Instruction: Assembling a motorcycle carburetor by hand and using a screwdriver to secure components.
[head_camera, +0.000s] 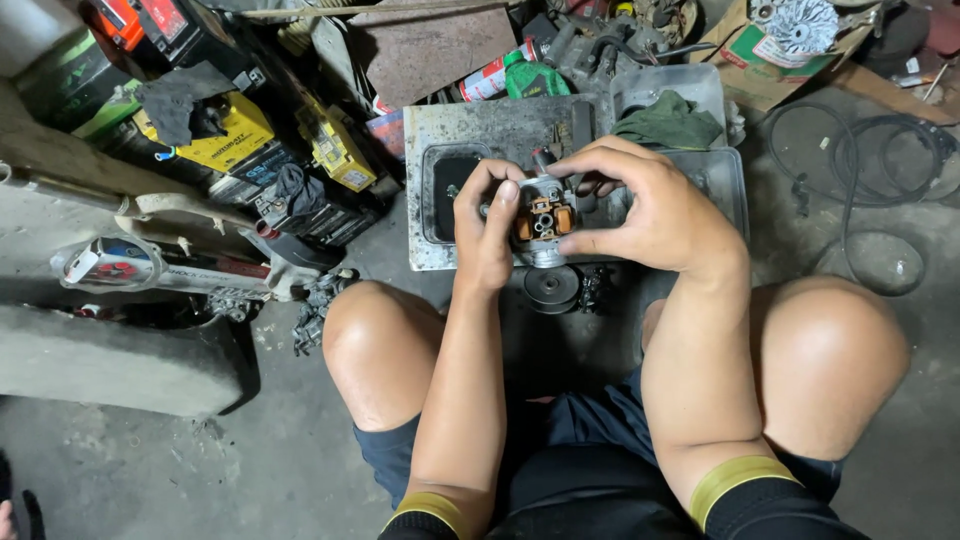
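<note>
You squat over a grimy metal tray (480, 120) on the concrete floor, holding a small motor part (543, 218) in both hands, above the tray's near edge and between your knees. The part is a round, silver-grey metal housing; its open face is turned up at you, showing orange-brown insulated pieces set around a pale metal centre. Your left hand (487, 222) clamps its left side, thumb pressed on the rim, fingers wrapped beneath. Your right hand (640, 205) arches over from the right, fingertips closed on the top and right edge. Just below the part, on the floor, lies a dark round pulley-like disc (551, 288). A green rag (668, 122) sits crumpled at the tray's far right. Yellow-topped batteries (225, 140) are stacked to your left.
</note>
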